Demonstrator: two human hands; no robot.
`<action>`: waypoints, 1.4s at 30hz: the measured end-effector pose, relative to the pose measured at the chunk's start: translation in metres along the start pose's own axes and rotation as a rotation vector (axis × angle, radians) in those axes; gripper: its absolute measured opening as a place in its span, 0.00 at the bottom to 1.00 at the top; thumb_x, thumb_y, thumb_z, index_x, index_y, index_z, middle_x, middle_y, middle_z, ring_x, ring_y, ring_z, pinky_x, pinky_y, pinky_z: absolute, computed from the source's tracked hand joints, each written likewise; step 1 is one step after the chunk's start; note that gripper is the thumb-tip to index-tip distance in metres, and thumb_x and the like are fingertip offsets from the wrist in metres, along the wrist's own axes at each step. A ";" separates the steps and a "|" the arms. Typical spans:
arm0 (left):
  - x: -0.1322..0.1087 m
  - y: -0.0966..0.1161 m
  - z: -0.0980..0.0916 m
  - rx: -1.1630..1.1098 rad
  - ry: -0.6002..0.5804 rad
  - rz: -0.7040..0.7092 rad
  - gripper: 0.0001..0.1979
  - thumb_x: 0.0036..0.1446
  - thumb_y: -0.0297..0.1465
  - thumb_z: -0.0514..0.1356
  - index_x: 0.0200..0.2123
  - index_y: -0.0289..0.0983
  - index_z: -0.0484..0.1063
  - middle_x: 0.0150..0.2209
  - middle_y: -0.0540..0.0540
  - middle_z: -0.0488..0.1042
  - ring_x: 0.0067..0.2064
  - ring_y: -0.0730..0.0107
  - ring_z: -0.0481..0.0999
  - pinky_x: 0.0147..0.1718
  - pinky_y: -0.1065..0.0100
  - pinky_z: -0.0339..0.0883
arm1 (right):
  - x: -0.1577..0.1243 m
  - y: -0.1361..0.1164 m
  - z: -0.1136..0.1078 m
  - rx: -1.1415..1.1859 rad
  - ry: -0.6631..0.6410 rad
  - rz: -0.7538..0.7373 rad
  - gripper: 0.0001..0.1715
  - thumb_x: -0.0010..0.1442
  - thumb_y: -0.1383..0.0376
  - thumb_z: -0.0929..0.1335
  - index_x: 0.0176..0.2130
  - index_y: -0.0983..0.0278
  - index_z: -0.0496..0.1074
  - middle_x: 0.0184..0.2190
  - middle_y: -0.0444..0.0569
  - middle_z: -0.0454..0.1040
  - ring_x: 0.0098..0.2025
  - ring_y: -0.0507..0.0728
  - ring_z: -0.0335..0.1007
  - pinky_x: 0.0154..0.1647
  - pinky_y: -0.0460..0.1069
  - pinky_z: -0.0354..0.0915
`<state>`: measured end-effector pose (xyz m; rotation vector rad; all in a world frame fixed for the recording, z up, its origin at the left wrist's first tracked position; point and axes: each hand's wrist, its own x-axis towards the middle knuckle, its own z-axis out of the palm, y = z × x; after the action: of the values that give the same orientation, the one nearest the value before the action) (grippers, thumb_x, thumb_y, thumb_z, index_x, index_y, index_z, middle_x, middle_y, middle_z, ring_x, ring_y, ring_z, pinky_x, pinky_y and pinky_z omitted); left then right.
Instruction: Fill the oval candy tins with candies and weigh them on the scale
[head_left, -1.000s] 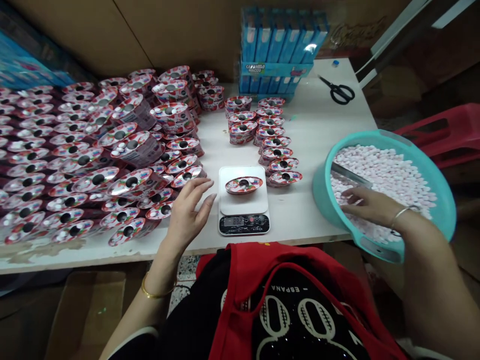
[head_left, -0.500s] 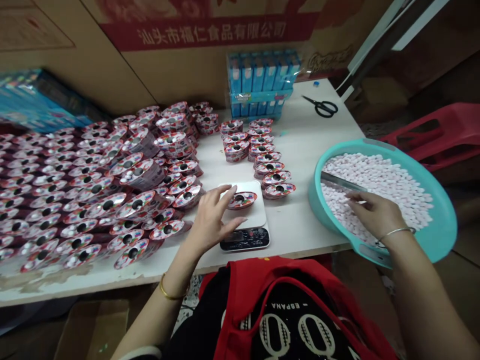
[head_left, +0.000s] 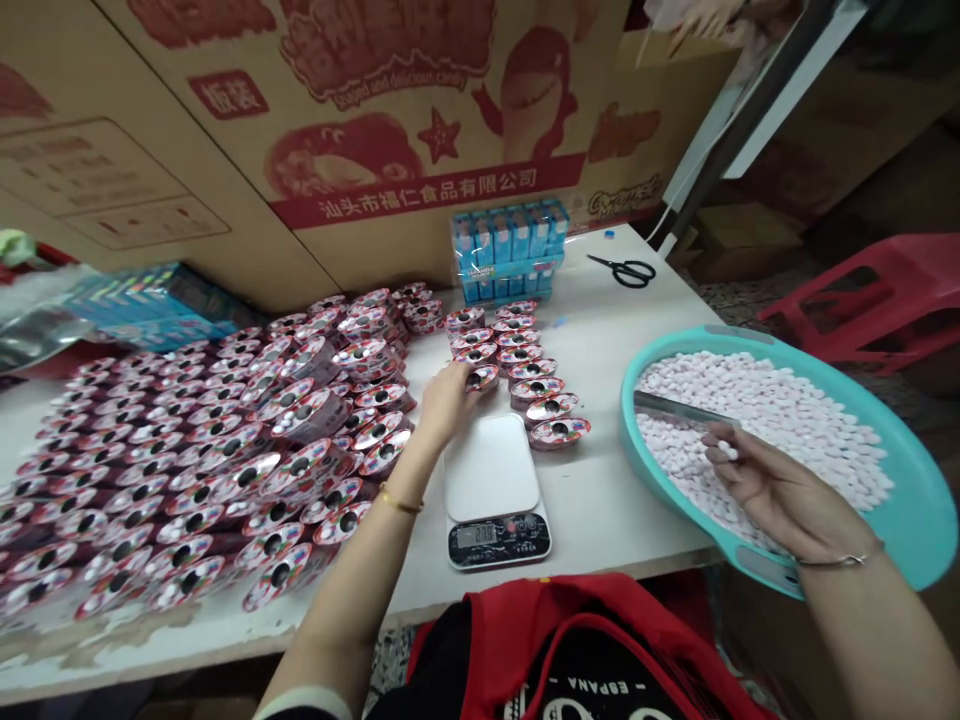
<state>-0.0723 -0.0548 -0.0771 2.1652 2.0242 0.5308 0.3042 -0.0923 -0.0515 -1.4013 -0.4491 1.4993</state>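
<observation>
Over the basin [head_left: 916,480] of white pieces [head_left: 796,420], right hand [head_left: 786,498] pinches several while left hand [head_left: 447,400] grips a packet [head_left: 484,379].

Table [head_left: 600,500]: pale top, front edge worn and stained
Cartons [head_left: 367,130]: brown with red print, walling the table's back
Post [head_left: 739,130]: dark, slanting up past the table's far right corner
Stool [head_left: 874,295]: red, at right in dimmer surroundings
Floor [head_left: 739,292]: speckled, glimpsed near the stool
</observation>
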 end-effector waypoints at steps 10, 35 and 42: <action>-0.002 -0.010 -0.004 0.187 0.108 0.066 0.20 0.61 0.34 0.54 0.57 0.39 0.63 0.52 0.39 0.68 0.52 0.55 0.67 0.48 0.58 0.61 | -0.001 0.007 0.002 -0.081 0.003 -0.008 0.17 0.38 0.68 0.76 0.33 0.63 0.80 0.33 0.49 0.73 0.35 0.51 0.69 0.29 0.37 0.71; 0.001 -0.076 -0.087 0.609 0.123 -0.418 0.17 0.53 0.25 0.52 0.47 0.35 0.68 0.47 0.32 0.70 0.52 0.44 0.66 0.50 0.41 0.54 | -0.010 0.001 0.012 -0.117 0.050 0.047 0.18 0.31 0.64 0.76 0.29 0.58 0.79 0.32 0.48 0.71 0.31 0.50 0.69 0.29 0.36 0.71; -0.002 -0.049 -0.106 0.506 0.004 -0.240 0.18 0.55 0.32 0.57 0.50 0.37 0.66 0.49 0.36 0.69 0.49 0.50 0.70 0.54 0.46 0.53 | 0.000 0.010 -0.003 -0.413 -0.016 -0.135 0.24 0.38 0.59 0.75 0.38 0.61 0.76 0.29 0.47 0.72 0.26 0.51 0.65 0.23 0.43 0.66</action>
<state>-0.1540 -0.0677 0.0051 2.0991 2.5932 -0.0166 0.3033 -0.0978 -0.0600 -1.6377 -0.8840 1.3568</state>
